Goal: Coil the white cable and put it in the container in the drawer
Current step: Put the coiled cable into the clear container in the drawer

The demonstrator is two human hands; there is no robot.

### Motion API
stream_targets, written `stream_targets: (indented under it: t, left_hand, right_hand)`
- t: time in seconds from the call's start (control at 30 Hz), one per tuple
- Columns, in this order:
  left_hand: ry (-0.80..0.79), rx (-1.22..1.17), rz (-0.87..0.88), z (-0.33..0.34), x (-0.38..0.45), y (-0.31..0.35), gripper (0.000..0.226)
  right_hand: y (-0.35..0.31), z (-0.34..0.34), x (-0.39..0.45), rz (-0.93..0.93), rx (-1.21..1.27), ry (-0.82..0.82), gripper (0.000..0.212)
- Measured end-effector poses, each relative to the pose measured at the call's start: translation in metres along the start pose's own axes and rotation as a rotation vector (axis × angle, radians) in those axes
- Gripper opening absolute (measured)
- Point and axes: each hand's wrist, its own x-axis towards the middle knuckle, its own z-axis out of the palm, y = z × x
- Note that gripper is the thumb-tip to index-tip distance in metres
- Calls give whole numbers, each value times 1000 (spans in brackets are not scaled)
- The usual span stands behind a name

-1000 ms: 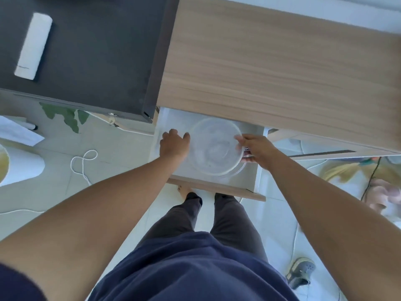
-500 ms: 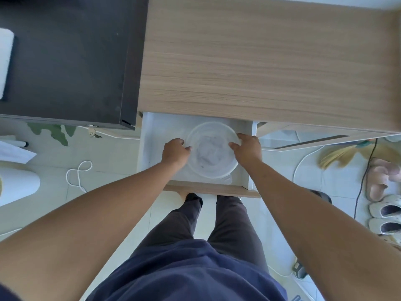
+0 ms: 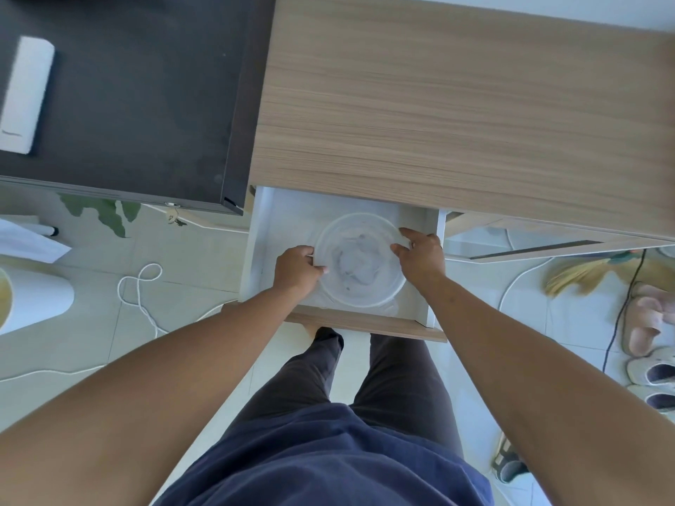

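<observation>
Fingers (image 3: pixel 318 269) of the left hand (image 3: pixel 296 271) curled against the left rim of the container (image 3: pixel 359 265), thumb side touching the plastic. Fingers (image 3: pixel 401 250) of the right hand (image 3: pixel 422 258) bent over the right rim, gripping it from the opposite side — container held between both hands. Round, clear plastic, sitting inside the open drawer (image 3: pixel 263 250), toward its front and right. Something pale and crumpled visible through the plastic; cannot tell whether a lid is on or what the contents are.

Drawer white inside, with a wood-grain front edge nearest the body, pulled out from under the light wooden desk (image 3: pixel 456 115). Bare forearms reaching in from both lower corners; dark trousers (image 3: pixel 394 378) and a navy shirt (image 3: pixel 328 458) below.

White cable (image 3: pixel 140 286) lying on the tiled floor (image 3: pixel 190 257) to the left of the drawer, well apart from both hands — a loose loop at the top, the rest trailing down and leftward. Not coiled, not in the container.

Left of the desk, a dark cabinet (image 3: pixel 120 96) with a white block (image 3: pixel 27 94) lying on top. Slippers (image 3: pixel 646 319) on the floor at far right, beside a black cord (image 3: pixel 621 312).
</observation>
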Motion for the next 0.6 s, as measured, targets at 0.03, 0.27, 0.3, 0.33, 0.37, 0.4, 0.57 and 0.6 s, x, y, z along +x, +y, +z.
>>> stream_targets:
  t: [0.03, 0.27, 0.3, 0.33, 0.37, 0.4, 0.57, 0.6]
  left_hand:
    - [10, -12, -2, 1, 0, -2, 44]
    - [46, 7, -51, 4, -2, 1, 84]
    - [78, 32, -45, 5, -2, 3, 94]
    - [104, 52, -22, 4, -3, 6, 99]
    - [115, 78, 15, 5, -3, 8, 99]
    - [110, 127, 62, 5, -3, 10, 94]
    - [67, 262, 168, 6, 2, 19, 41]
    - [85, 238, 158, 7, 3, 22, 45]
  right_hand:
    - [1, 2, -1, 6, 21, 11, 47]
    - [-5, 7, -12, 94, 0, 118, 61]
    - [-6, 8, -16, 53, -81, 179, 59]
    - [-6, 10, -21, -6, -174, 245, 54]
    - [-5, 12, -25, -58, -239, 292, 49]
    - [-4, 14, -28, -74, -263, 298, 46]
    - [-2, 22, -32, 102, -28, 79, 57]
    - [-2, 24, -30, 107, 4, 54, 53]
